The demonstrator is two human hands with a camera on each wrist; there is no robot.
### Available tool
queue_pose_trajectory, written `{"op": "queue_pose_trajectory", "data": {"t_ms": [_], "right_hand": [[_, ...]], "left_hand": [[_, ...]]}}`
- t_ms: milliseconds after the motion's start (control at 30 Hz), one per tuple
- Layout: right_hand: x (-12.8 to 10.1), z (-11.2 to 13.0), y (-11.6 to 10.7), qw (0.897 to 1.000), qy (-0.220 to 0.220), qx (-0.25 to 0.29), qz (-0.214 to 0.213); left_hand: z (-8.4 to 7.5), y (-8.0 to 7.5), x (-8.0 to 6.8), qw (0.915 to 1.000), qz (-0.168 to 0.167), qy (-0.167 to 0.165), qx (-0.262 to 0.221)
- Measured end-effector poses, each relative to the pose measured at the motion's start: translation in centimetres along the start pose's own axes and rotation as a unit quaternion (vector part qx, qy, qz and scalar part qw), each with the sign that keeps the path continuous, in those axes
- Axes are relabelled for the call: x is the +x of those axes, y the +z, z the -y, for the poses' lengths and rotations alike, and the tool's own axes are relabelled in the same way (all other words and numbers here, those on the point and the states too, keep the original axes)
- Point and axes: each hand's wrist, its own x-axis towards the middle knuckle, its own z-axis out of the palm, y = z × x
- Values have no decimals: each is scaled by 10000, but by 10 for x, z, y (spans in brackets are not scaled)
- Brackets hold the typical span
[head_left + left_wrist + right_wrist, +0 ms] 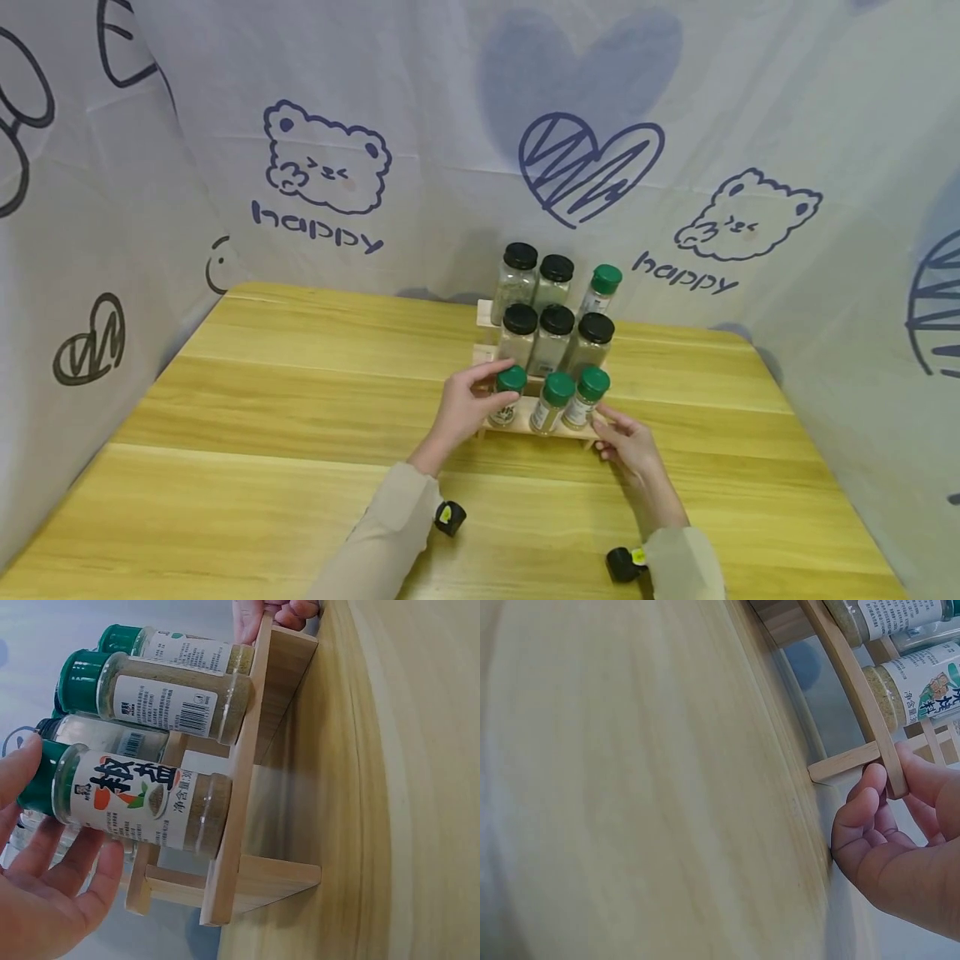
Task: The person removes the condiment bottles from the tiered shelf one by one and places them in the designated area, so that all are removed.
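A light wooden tiered rack bears several spice jars in three rows. My left hand has its thumb and fingers around the green cap of the front-left spice jar, whose base meets the lowest shelf. At the shelf's right end, my right hand grips the wooden edge between thumb and curled fingers. Two more green-capped jars, the middle one and the right one, stand upright on that same shelf.
Behind, the middle row holds black-capped jars. Up top are two black-capped jars and a green-capped jar. The rack stands near the back of the wood-grain table, before a printed white curtain.
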Motion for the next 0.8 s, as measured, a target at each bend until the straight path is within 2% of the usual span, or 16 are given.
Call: {"op": "queue_pose_trajectory", "data": {"t_ms": [100,233,300,567,700,800], "right_hand": [[0,0,0,10000,-6,22,40],[1,0,0,10000,-3,-15,83],[1,0,0,10000,3,-32,89],[3,-1,-1,10000,7,-38,84],[4,-2,-1,9999,-17,-79,98],[4,-2,-2,9999,-33,-69,125]], "left_hand": [[-13,-1,-3,10000,14,-26,-37],[-17,-2,-4,9999,1,-96,-117],[-15,-2,-4,9999,-14,-72,-104],[16,-5,3,9999,-129,-71,74],[15,-8,2,9998,-198,-12,64],[1,-11,-2,9998,-199,-8,24]]}}
